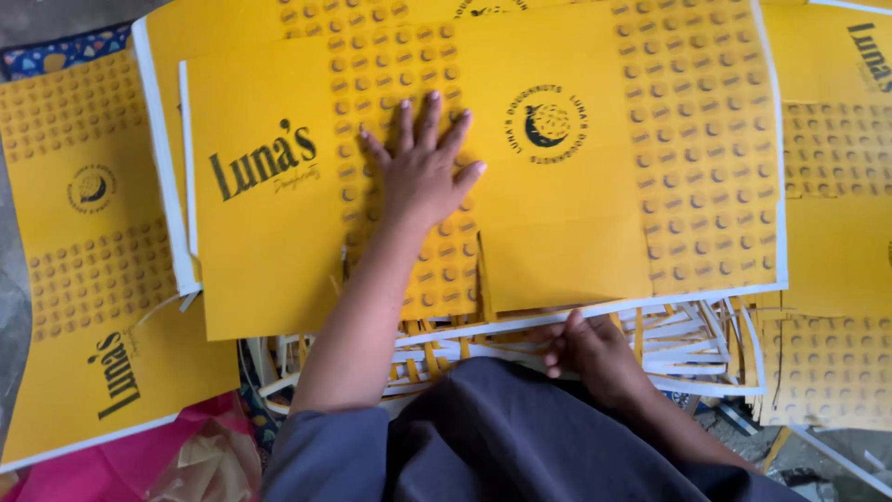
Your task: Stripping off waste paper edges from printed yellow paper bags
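Note:
A large yellow printed cardboard sheet [576, 214] with dark lettering, a round emblem and rows of small dot patterns lies on top of a stack in front of me. My left hand [423, 167] rests flat on it with fingers spread, pressing on a dotted panel. My right hand [595, 349] sits below the sheet's near white edge, fingers curled at the edge of the stack over a pile of yellow and white paper strips [669, 339]. My lap, in dark grey cloth [502, 437], is at the bottom.
More yellow printed sheets lie to the left [84, 242] and right [836, 186]. Pink cloth [139, 460] lies at the lower left. Scraps and a bare grey floor [818, 455] show at the lower right.

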